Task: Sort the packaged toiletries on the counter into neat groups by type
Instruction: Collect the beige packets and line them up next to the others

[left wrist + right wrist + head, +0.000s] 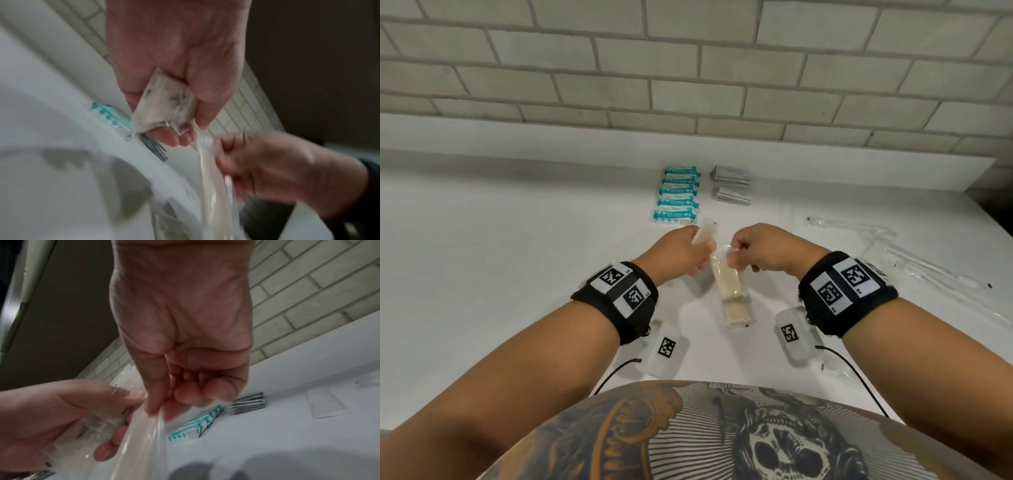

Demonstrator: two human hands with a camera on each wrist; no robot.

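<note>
**Both hands on clear-wrapped beige packets, mid-counter**

Left hand (681, 251) grips one beige packet (463, 230) in clear plastic, fingers and thumb curled round it, raised above the white counter (482, 240). In the left wrist view the packet (164, 108) shows dark print, too blurred to read.

Right hand (767, 248) pinches the top end of a second packet (729, 284), same beige fill, clear wrap. It hangs down from the pinch; I can't tell whether its lower end touches the counter. The two packets sit just beside each other between the hands.

Hard to make out: both wrist views are motion-blurred. What the beige contents are isn't legible. Right fingertips (185, 395) are curled under, so the pinch itself is partly hidden.

Behind the hands, near the wall: a row of teal-and-white packs (679, 195), overlapping, on the left; just beside it on the right, a stack of grey sachets (732, 185). Nearest teal pack is close to the left hand's packet.

Far right: loose clear wrappers (887, 246) spread on the counter. Brick tile wall (688, 68) at the back.
</note>
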